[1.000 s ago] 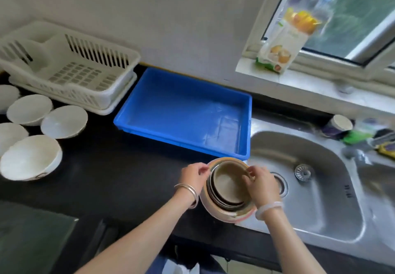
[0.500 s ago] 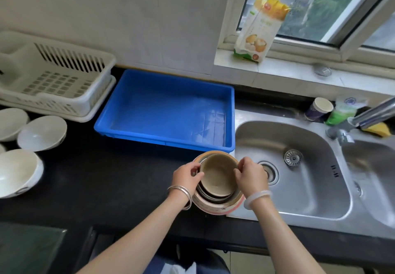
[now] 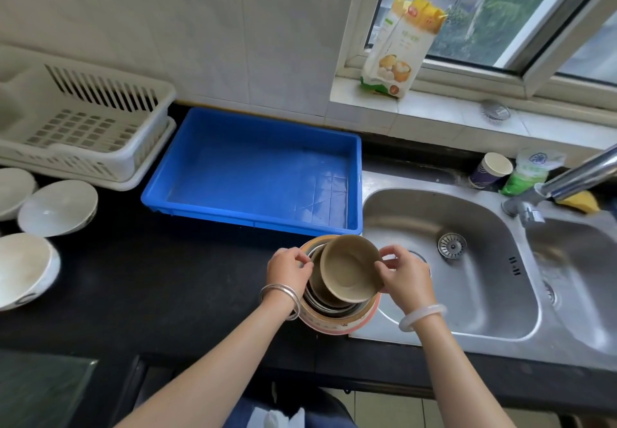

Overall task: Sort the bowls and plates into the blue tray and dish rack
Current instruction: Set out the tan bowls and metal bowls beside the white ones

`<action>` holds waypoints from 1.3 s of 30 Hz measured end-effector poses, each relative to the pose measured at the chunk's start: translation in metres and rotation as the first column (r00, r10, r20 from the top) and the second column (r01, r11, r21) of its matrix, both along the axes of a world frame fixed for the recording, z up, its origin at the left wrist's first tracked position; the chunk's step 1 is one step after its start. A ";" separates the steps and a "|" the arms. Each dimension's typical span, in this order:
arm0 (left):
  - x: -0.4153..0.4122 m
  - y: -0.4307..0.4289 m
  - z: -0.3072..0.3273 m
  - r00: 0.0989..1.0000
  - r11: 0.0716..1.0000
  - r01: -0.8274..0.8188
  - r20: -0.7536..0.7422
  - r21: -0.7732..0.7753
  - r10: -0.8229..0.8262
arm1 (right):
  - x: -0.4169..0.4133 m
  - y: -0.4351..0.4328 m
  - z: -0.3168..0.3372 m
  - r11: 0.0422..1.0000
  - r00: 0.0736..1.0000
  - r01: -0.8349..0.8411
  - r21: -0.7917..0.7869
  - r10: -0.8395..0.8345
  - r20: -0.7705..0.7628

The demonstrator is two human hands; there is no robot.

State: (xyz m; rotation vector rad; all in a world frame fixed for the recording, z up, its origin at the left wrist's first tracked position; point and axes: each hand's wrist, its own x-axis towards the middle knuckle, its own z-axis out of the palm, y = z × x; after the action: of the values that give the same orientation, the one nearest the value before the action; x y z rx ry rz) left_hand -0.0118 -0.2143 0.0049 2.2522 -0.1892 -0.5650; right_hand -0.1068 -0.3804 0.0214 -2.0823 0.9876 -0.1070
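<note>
Right hand (image 3: 405, 279) pinches tan bowl (image 3: 349, 269) rim, tilted above nested stack (image 3: 337, 314) at counter (image 3: 160, 287) edge w/ sink (image 3: 467, 320); left hand (image 3: 288, 269) grips stack rim. Blue tray (image 3: 253, 173) just beyond, dish rack (image 3: 83, 127) far left.

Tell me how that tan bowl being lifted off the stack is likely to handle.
The tan bowl looks rigid and probably light: the right hand tilts it by the rim while the left hand steadies the stack. Its smooth surface may be slippery. Tilted like this, it could slide back down if released.
</note>
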 end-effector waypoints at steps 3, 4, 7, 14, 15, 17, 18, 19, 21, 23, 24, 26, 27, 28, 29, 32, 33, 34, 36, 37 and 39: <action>0.001 -0.003 0.002 1.000 1.000 -0.012 -0.010 -0.012 0.012 | 0.000 -0.004 0.004 1.000 1.000 0.015 0.022 -0.015 0.017; 0.002 -0.004 0.003 1.000 1.000 -0.018 -0.013 -0.019 0.018 | 0.000 -0.005 0.005 0.999 1.000 0.018 0.030 -0.019 0.021; 0.005 -0.003 0.005 0.999 0.998 -0.041 -0.026 -0.042 0.040 | 0.002 -0.007 0.014 0.999 0.999 0.022 0.050 -0.024 0.042; 0.026 0.018 0.021 0.974 0.968 -0.193 -0.153 -0.160 0.169 | 0.025 -0.002 0.046 0.994 0.987 -0.024 0.106 0.007 0.162; 0.031 0.025 0.023 0.964 0.954 -0.235 -0.173 -0.185 0.203 | 0.031 0.001 0.051 0.993 0.984 -0.035 0.111 0.015 0.176; 0.040 0.042 0.026 0.936 0.915 -0.326 -0.213 -0.236 0.279 | 0.046 0.009 0.057 0.991 0.980 -0.072 0.112 0.050 0.192; 0.044 0.052 0.028 0.921 0.895 -0.369 -0.226 -0.251 0.317 | 0.055 0.015 0.059 0.990 0.979 -0.095 0.104 0.074 0.190; 0.048 0.062 0.029 0.905 0.874 -0.410 -0.237 -0.261 0.354 | 0.063 0.021 0.059 0.988 0.978 -0.118 0.097 0.099 0.185; 0.056 0.086 0.028 0.866 0.828 -0.489 -0.269 -0.273 0.422 | 0.080 0.035 0.058 0.981 0.973 -0.162 0.105 0.141 0.184; 0.062 0.112 0.024 0.828 0.789 -0.553 -0.282 -0.267 0.485 | 0.097 0.051 0.053 0.969 0.965 -0.215 0.120 0.192 0.181; 0.063 0.126 0.022 0.807 0.769 -0.584 -0.283 -0.259 0.518 | 0.106 0.060 0.050 0.960 0.960 -0.241 0.145 0.214 0.180; 0.066 0.154 0.015 0.749 0.707 -0.660 -0.296 -0.254 0.593 | 0.125 0.080 0.043 0.931 0.950 -0.292 0.219 0.256 0.180; 0.066 0.168 0.011 0.711 0.663 -0.702 -0.309 -0.260 0.631 | 0.134 0.090 0.039 0.916 0.943 -0.318 0.244 0.280 0.178; 0.066 0.182 0.007 0.672 0.618 -0.740 -0.323 -0.266 0.666 | 0.145 0.102 0.034 0.903 0.937 -0.342 0.261 0.305 0.173; 0.065 0.195 0.003 0.633 0.574 -0.774 -0.339 -0.267 0.696 | 0.155 0.113 0.029 0.891 0.929 -0.364 0.272 0.328 0.169; 0.064 0.233 -0.009 0.507 0.441 -0.861 -0.374 -0.254 0.776 | 0.185 0.152 0.014 0.863 0.904 -0.427 0.272 0.400 0.149; 0.064 0.245 -0.013 0.468 0.400 -0.882 -0.379 -0.248 0.798 | 0.195 0.166 0.008 0.853 0.896 -0.444 0.274 0.422 0.139; 0.064 0.256 -0.017 0.437 0.370 -0.898 -0.381 -0.237 0.815 | 0.205 0.179 0.003 0.845 0.889 -0.457 0.278 0.439 0.129; 0.065 0.275 -0.025 0.387 0.330 -0.921 -0.377 -0.208 0.842 | 0.224 0.205 -0.006 0.834 0.881 -0.471 0.289 0.460 0.108; 0.065 0.283 -0.028 0.367 0.312 -0.929 -0.379 -0.200 0.849 | 0.232 0.217 -0.011 0.830 0.878 -0.475 0.291 0.469 0.096; 0.065 0.297 -0.035 0.329 0.270 -0.942 -0.392 -0.198 0.859 | 0.247 0.240 -0.020 0.820 0.868 -0.487 0.301 0.492 0.065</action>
State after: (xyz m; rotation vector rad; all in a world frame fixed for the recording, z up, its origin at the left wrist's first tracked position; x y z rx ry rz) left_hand 0.0534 0.0831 -0.0305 1.4741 1.0179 -0.0640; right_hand 0.1402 -0.1409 0.0011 -1.9745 0.4104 0.3131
